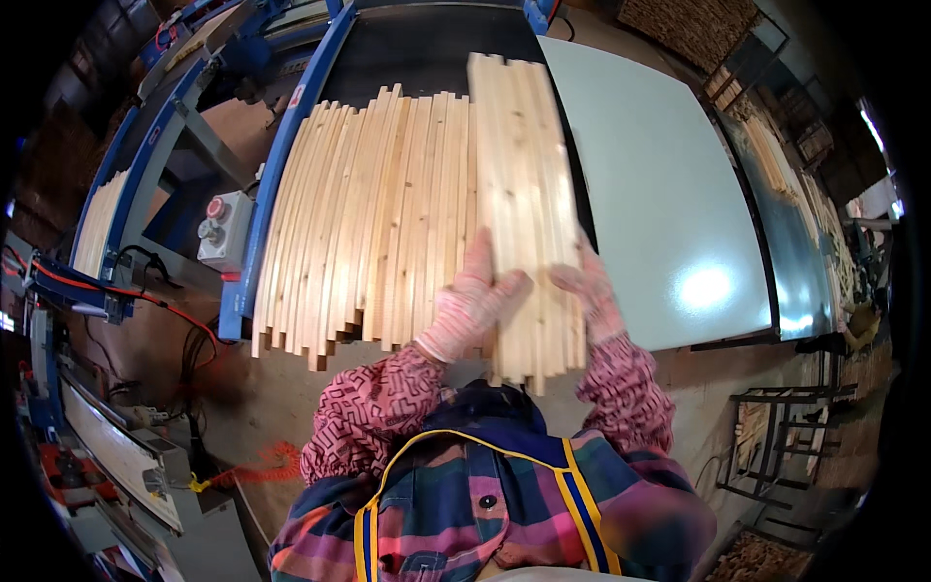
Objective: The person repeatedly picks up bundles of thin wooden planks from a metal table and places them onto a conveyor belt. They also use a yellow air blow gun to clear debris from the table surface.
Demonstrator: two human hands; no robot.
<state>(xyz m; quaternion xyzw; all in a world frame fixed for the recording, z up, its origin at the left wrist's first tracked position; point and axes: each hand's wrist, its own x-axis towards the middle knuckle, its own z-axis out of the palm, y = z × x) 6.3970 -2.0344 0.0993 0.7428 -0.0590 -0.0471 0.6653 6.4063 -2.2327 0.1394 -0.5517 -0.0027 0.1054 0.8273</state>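
Note:
Between my two gloved hands is a bundle of pale wooden strips point(524, 175), lined up side by side and pointing away from me. My left hand point(470, 306) presses its left side, thumb over the top. On the right side my right hand point(592, 291) grips in the same way, with its thumb on the upper face. The bundle stands higher than the wide row of loose wooden strips point(378, 213) to its left, whose ends are uneven. Undersides of both hands are hidden by the wood.
The row lies on a dark conveyor belt point(436, 44) with a blue frame rail point(291, 155). A control box point(225, 231) with a red button is fixed at the left. Right of the belt stands a pale, shiny tabletop point(669, 194). A black metal rack point(781, 436) is farther right.

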